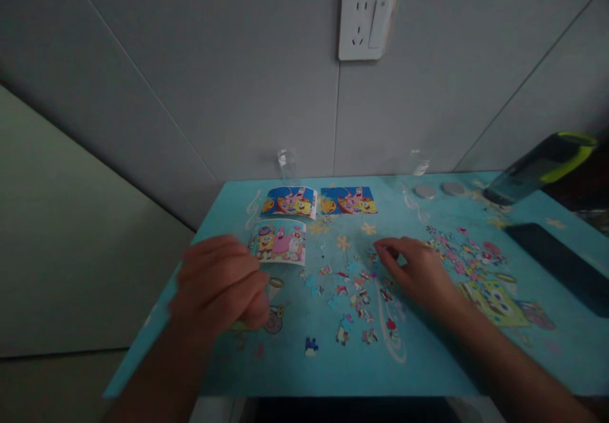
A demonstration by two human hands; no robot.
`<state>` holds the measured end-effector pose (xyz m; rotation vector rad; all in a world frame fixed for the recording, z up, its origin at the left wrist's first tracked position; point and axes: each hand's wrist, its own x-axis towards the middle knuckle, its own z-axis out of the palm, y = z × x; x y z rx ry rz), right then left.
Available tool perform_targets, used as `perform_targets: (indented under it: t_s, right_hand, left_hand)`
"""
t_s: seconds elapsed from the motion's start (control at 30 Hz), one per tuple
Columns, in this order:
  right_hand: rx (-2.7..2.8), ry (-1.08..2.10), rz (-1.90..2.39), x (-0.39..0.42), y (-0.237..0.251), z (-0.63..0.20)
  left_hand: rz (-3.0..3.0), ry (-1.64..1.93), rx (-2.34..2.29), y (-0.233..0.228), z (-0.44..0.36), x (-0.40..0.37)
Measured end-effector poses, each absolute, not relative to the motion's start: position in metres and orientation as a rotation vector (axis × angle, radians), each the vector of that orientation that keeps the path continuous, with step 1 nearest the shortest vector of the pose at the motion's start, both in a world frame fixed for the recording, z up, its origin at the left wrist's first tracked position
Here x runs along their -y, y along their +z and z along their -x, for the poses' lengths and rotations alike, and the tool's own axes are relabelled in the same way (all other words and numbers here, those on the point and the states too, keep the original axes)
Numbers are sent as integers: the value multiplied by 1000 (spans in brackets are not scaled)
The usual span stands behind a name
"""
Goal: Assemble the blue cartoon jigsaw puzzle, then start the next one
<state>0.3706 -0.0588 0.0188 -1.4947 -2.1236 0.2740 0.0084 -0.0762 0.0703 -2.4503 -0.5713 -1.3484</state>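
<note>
My left hand hovers over the table's left side, its fingers curled into a fist. Motion blurs it, and whatever may be inside is hidden. Across the middle, my right hand has thumb and forefinger pinched low over the table beside a small jigsaw piece. Whether a piece is between these fingertips cannot be made out. Loose jigsaw pieces lie scattered between both hands. A blue and white piece sits apart near the front edge. Just beyond my left hand lies a cartoon picture card.
Two blue cartoon cards, one on the left and one on the right, lie farther back. Another heap of pieces is at right, near a dark phone-like slab. A bottle and two grey discs stand near the wall.
</note>
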Motion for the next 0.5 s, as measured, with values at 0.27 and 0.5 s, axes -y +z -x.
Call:
perform_targets:
  t_s: [0.27, 0.5]
  right_hand:
    - [2190, 309, 1460, 64, 7, -375]
    - [2228, 293, 1441, 66, 1, -373]
  left_hand:
    - [2457, -933, 804, 33, 10, 16]
    - [2794, -326, 1287, 21, 24, 4]
